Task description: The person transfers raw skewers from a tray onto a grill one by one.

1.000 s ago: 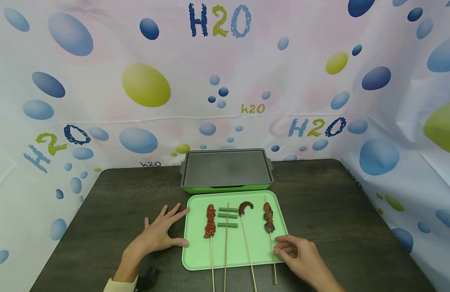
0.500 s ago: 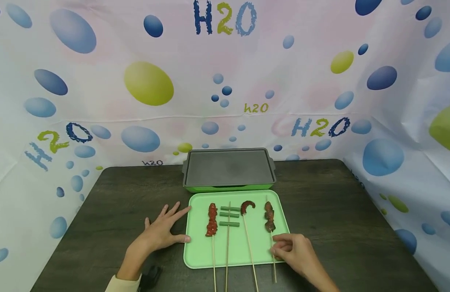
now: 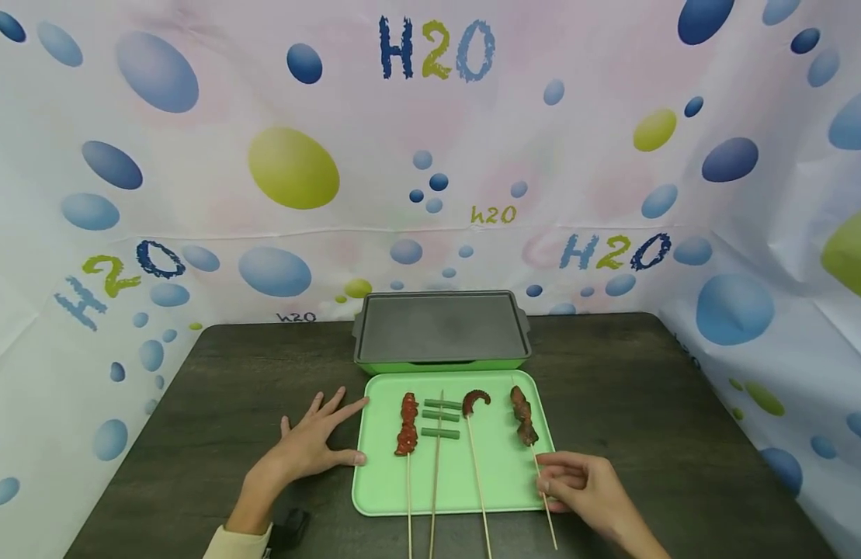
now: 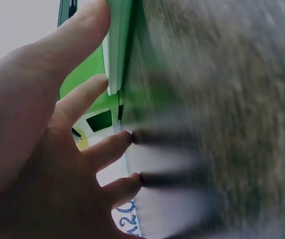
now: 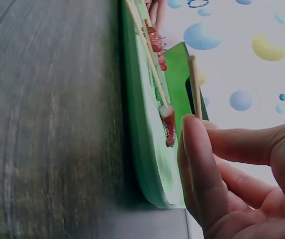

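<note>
On the light green tray [image 3: 384, 489] four kinds of skewer lie side by side. At the right, my right hand [image 3: 589, 491] pinches the stick of a brown meat skewer [image 3: 524, 419] between thumb and fingers. That stick [image 5: 196, 89] shows close up in the right wrist view, its end above the fingertips. My left hand [image 3: 300, 450] is spread with straight fingers, thumb and forefinger touching the tray's left rim; the left wrist view shows the thumb at the tray's edge [image 4: 113, 50].
Left of the held skewer are a red meat skewer [image 3: 406, 425], a skewer with green stalks [image 3: 440, 433] and a curled dark red tentacle skewer [image 3: 476, 399]. Behind the tray stands a green grill with a grey plate [image 3: 444, 326]. A dark tabletop [image 3: 647, 404] surrounds them.
My right hand has shifted right, swinging the stick's lower end that way, so the brown meat skewer now slants. My left hand stays at the tray's rim.
</note>
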`<state>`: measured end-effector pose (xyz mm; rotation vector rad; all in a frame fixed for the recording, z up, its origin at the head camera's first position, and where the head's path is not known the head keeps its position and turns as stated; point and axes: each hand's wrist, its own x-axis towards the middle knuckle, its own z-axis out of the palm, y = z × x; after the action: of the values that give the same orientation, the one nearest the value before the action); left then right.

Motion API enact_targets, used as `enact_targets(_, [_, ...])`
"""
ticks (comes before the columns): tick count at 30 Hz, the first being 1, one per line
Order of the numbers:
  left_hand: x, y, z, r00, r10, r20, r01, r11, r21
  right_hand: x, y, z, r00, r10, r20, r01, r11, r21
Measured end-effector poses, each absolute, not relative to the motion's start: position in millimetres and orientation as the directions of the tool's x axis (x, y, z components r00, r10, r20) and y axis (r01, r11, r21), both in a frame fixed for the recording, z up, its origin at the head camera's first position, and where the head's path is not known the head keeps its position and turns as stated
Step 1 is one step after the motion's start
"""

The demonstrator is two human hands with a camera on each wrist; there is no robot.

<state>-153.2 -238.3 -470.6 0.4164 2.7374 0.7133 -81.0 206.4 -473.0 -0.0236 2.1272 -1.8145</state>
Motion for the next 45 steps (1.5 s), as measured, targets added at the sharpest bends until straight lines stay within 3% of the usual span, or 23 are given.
enact_targets(10, [-151.8,-239.6,-475.3,-0.907,0.387,-0.168,0.232,0.79,0.568,-69.5,218.7,-473.8,-0.944,-0.123,-0.307,0.303,0.052,-0.952])
enact_targets(23, [-150.4,-244.3,-476.9,-0.914,0.373,-0.158,0.22,0.786,0.578,-87.1,202.7,-462.9,-0.966,-0.078,-0.247,0.241,0.075,-0.968])
enact_targets(29, [-152.0,-242.8,-475.2,-0.915,0.371,-0.16,0.221,0.79,0.572,-101.1,189.8,-452.8,-0.976,-0.092,-0.197,0.191,0.071,-0.979])
enact_targets(45, [-153.1,-240.8,-474.8,-0.912,0.375,-0.163,0.229,0.799,0.556,-139.0,124.0,-440.1,-0.971,-0.14,-0.192,0.201,-0.054,-0.978])
